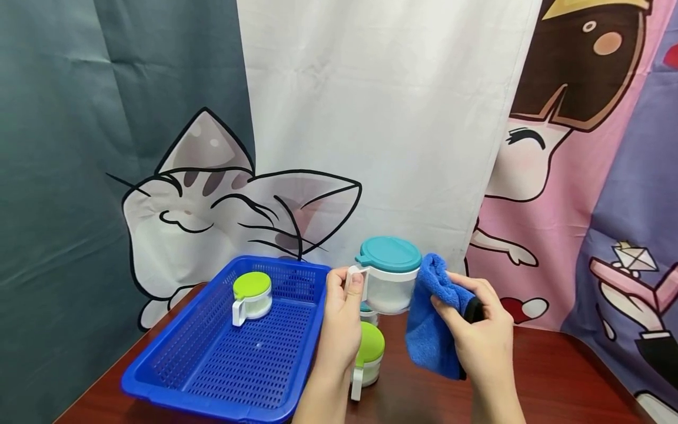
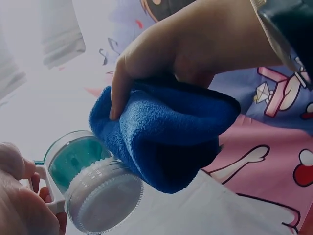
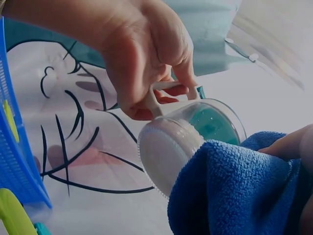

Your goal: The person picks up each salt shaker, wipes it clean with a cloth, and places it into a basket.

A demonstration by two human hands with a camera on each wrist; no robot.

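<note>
A clear jar [image 1: 389,288] with a teal lid [image 1: 391,253] and a white handle is held up above the table. My left hand [image 1: 341,318] grips it by that handle, fingers curled through the loop, as the right wrist view also shows. My right hand [image 1: 484,330] pinches a folded blue cloth [image 1: 431,330] between thumb and fingers. The cloth touches the jar's side opposite the handle. In the left wrist view the jar's white ribbed base [image 2: 110,200] faces the camera, with the cloth [image 2: 156,122] against its side.
A blue plastic basket [image 1: 150,377] stands on the left of the brown table [image 1: 413,400]; a green-lidded jar [image 1: 253,297] sits inside. Behind my left hand stand another green-lidded jar [image 1: 372,347] and a partly hidden teal-lidded one [image 1: 369,315]. A printed curtain [image 1: 381,118] hangs behind.
</note>
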